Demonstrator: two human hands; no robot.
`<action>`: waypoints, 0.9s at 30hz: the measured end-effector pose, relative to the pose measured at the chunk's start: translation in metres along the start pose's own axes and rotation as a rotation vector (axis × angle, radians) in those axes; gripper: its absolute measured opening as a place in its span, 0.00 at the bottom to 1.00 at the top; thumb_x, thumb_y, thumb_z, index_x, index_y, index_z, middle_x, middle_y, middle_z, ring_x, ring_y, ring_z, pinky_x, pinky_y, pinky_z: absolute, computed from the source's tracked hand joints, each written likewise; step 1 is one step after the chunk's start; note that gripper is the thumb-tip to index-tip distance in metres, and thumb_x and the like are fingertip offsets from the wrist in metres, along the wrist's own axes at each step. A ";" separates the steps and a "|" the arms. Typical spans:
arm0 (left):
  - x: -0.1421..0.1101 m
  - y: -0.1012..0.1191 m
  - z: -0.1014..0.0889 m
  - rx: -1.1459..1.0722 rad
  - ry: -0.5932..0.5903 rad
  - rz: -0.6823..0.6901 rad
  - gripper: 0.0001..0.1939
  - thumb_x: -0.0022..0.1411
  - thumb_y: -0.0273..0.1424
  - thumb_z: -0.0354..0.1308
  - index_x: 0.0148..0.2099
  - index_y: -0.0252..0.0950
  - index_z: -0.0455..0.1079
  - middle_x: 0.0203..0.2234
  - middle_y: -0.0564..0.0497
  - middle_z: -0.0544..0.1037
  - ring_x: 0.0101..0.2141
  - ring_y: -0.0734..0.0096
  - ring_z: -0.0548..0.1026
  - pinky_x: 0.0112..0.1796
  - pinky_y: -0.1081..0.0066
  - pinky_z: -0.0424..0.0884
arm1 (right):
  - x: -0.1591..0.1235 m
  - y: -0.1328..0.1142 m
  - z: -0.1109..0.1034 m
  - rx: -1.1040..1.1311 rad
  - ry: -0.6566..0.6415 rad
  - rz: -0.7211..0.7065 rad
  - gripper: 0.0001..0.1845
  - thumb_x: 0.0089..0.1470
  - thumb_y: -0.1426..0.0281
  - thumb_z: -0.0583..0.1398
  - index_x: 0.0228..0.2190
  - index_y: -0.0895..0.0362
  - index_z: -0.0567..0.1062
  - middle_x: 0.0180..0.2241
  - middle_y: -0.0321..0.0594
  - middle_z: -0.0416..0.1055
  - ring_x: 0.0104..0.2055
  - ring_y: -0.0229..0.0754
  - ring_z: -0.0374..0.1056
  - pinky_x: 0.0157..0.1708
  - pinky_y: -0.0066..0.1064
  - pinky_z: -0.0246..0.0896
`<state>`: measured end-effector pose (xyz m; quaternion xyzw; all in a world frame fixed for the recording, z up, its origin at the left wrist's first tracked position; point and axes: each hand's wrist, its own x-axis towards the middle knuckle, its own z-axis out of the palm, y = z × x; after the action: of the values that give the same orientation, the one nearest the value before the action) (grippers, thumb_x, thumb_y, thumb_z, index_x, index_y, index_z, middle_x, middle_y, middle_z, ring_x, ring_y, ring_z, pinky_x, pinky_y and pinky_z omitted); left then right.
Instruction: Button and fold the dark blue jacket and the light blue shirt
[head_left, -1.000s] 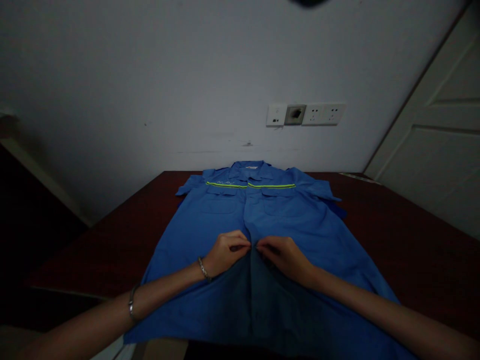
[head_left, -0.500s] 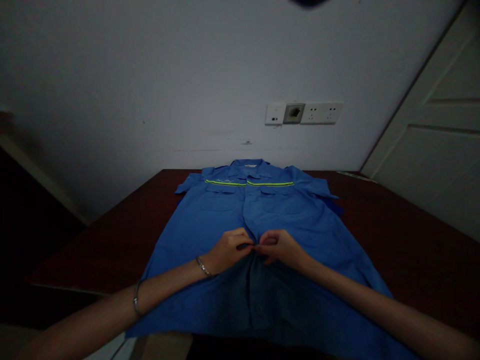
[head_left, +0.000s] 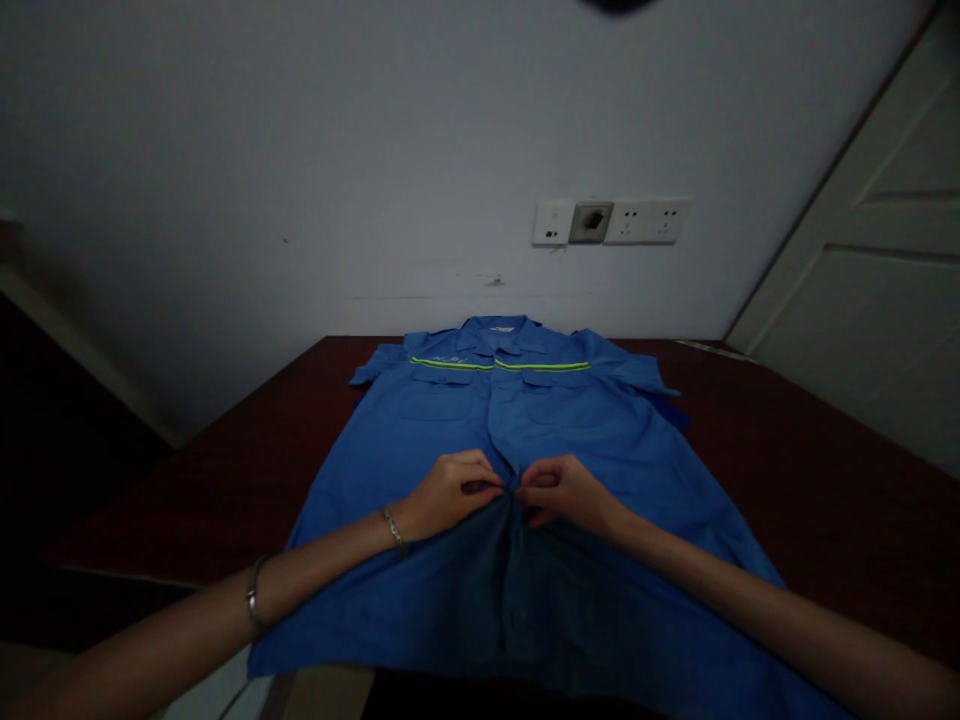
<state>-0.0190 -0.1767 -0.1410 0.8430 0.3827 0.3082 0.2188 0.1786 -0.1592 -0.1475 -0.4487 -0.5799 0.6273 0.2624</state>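
A blue short-sleeved work shirt [head_left: 442, 405] lies front up, its collar toward the wall and its lower hem hanging over the near table edge. Across the chest runs a yellow-green stripe. At the middle of the front opening, my left hand [head_left: 457, 490] pinches the shirt's edge between thumb and fingers. Just to its right, my right hand [head_left: 562, 490] pinches the other side of the placket, fingertips close to the left ones. The cloth is lifted slightly there. Whether a button sits between the fingers is too small and dark to see. One button shows lower on the placket.
The shirt rests on a dark red table [head_left: 277, 420] against a pale wall [head_left: 300, 150]. Sockets [head_left: 611, 222] are set in the wall above it. A white panelled door [head_left: 885, 320] stands at the right. Darker blue cloth [head_left: 666, 408] shows under the right sleeve.
My left hand has shifted slightly left and up, and a small gap now shows between the two hands' fingertips. My right hand stays almost in place, still pinching the shirt.
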 end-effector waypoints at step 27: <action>0.016 -0.022 -0.020 0.163 -0.056 0.011 0.08 0.59 0.30 0.53 0.39 0.34 0.71 0.34 0.48 0.73 0.35 0.72 0.70 0.37 0.72 0.66 | 0.002 -0.019 -0.038 -0.216 0.136 -0.205 0.13 0.45 0.60 0.59 0.26 0.57 0.67 0.24 0.35 0.70 0.30 0.41 0.70 0.28 0.34 0.69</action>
<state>-0.0357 -0.1478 -0.1347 0.8684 0.3955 0.2536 0.1582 0.2068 -0.1347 -0.1271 -0.4543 -0.6675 0.4995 0.3140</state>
